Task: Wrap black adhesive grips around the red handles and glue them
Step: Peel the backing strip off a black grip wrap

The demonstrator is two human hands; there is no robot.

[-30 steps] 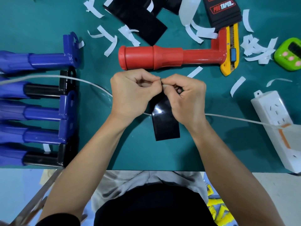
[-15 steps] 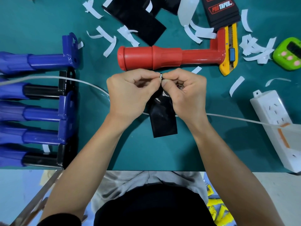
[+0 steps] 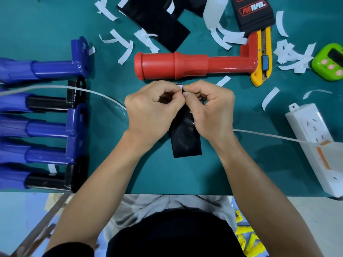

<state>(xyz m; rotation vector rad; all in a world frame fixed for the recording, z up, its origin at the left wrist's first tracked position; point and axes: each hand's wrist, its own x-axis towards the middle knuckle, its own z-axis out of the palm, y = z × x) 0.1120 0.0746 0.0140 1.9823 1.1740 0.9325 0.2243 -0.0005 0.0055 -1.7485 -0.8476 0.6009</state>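
A red handle lies across the green mat, its thick end to the left. Just in front of it, my left hand and my right hand meet over the top edge of a glossy black grip sheet. Both pinch that edge with thumb and fingertips, where a bit of white backing shows. The sheet's lower half hangs toward me below the hands; its upper part is hidden by the fingers.
Blue and black handles are stacked at the left. More black sheets, white backing scraps, a yellow utility knife, a green timer and a white power strip with its cable lie around.
Both hands and the black sheet have shifted slightly away from me, toward the red handle. The pinch at the sheet's top edge is kept.
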